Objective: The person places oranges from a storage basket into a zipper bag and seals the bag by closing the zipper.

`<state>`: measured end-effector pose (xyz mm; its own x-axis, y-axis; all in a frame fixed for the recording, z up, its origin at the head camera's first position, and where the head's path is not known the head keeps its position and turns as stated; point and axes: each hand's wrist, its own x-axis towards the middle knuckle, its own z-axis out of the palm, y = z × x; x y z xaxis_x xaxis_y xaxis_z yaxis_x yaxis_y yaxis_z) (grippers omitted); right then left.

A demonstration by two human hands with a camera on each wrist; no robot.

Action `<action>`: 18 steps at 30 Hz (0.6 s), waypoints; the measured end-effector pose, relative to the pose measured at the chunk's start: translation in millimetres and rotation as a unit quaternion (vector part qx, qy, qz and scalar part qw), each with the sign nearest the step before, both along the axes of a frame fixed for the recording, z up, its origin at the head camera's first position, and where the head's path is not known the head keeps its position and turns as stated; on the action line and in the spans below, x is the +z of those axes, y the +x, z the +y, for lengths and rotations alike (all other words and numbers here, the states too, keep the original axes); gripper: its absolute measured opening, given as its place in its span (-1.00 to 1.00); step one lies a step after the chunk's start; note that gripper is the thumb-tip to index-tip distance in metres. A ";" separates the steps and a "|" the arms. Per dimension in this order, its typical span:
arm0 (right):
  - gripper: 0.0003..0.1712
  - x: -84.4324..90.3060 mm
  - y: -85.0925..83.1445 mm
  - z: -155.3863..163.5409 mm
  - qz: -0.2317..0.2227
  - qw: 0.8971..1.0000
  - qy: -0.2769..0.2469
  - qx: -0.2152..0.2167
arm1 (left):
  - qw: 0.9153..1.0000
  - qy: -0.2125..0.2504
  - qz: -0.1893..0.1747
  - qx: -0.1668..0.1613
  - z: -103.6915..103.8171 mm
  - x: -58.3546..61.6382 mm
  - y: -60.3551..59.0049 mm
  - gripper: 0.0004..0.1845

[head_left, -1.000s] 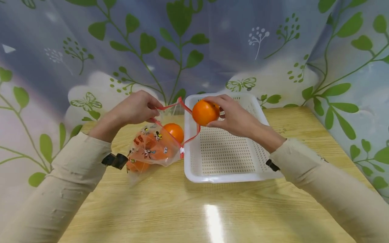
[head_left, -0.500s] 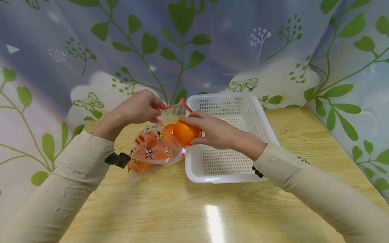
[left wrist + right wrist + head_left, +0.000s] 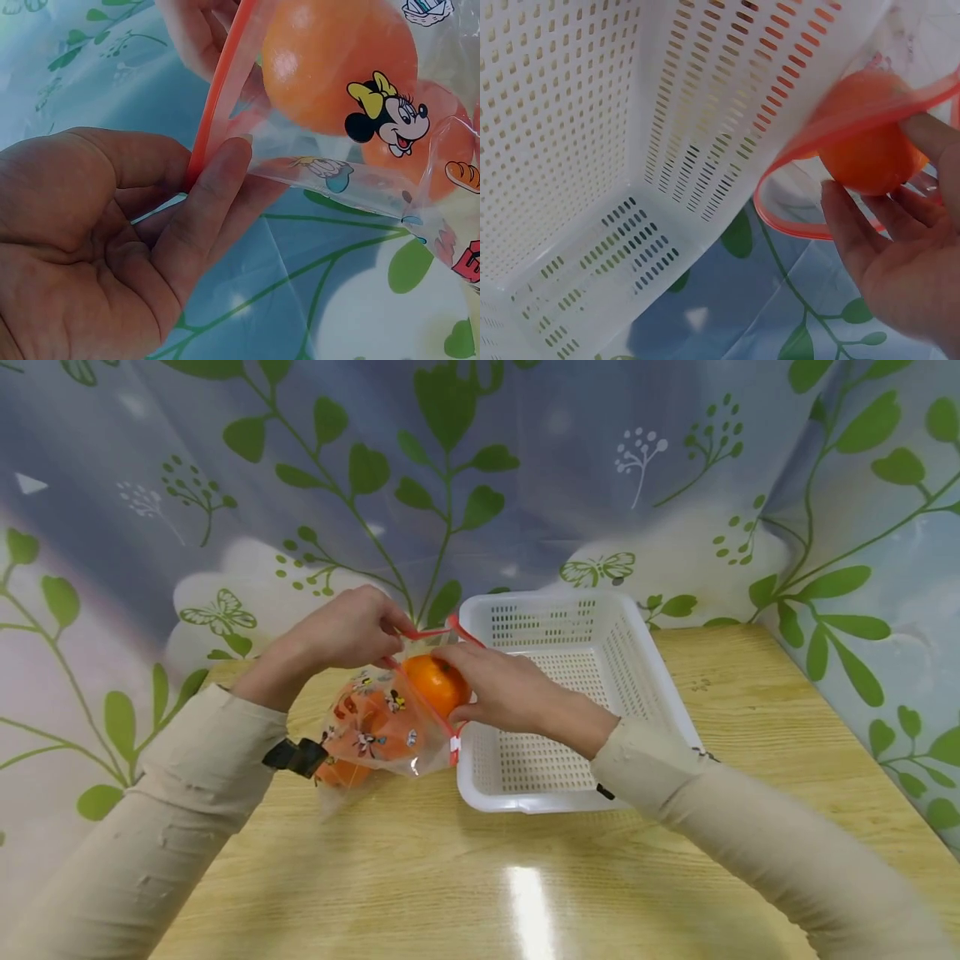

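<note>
A clear zip bag [image 3: 431, 754] with a red zip edge and cartoon prints lies on the table at the left, with several oranges inside. My left hand [image 3: 352, 628] pinches the red edge of its mouth between thumb and fingers, keeping the mouth spread. At the mouth, my right hand [image 3: 513, 687] holds an orange [image 3: 432, 682], its fingers curled round the fruit. In the right wrist view this orange [image 3: 874, 157] sits just within the red edge, thumb above and fingers below. Through the plastic, the left wrist view shows two oranges, the larger one [image 3: 341, 56] near the mouth.
A white slotted plastic basket [image 3: 540, 802] stands right of the bag, its left rim against the bag's mouth. The right forearm passes over it. Behind the wooden table [image 3: 420, 877] hangs a leaf-patterned cloth [image 3: 525, 518]. Dark straps [image 3: 296, 757] circle the sleeves.
My right hand has carried the orange leftward and down from over the basket into the bag's mouth. My left hand keeps its pinch on the red edge, nearly still.
</note>
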<state>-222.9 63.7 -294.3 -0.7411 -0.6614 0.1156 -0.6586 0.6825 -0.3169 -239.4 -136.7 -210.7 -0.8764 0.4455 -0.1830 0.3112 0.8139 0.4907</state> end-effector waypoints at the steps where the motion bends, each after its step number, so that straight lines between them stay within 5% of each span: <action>1: -0.18 -0.9 -0.6 -1.0 0.002 1.000 0.002 -0.012 | 1.000 -0.002 0.003 -0.002 -0.2 -0.3 -0.2 -0.69; 11: -0.27 -1.4 -2.6 -4.1 0.014 0.998 0.052 -0.020 | 1.000 0.006 0.015 -0.003 -0.7 0.6 0.5 -0.68; 18: -0.48 3.1 2.1 8.9 -0.004 1.000 0.010 -0.029 | 1.000 0.007 0.020 0.017 -0.9 -0.7 -2.1 -0.68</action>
<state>-220.9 72.6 -291.3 -0.7797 -0.6188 0.0957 -0.6143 0.7264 -0.3082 -241.4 -137.6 -211.4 -0.8974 0.4181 -0.1411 0.3038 0.8172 0.4897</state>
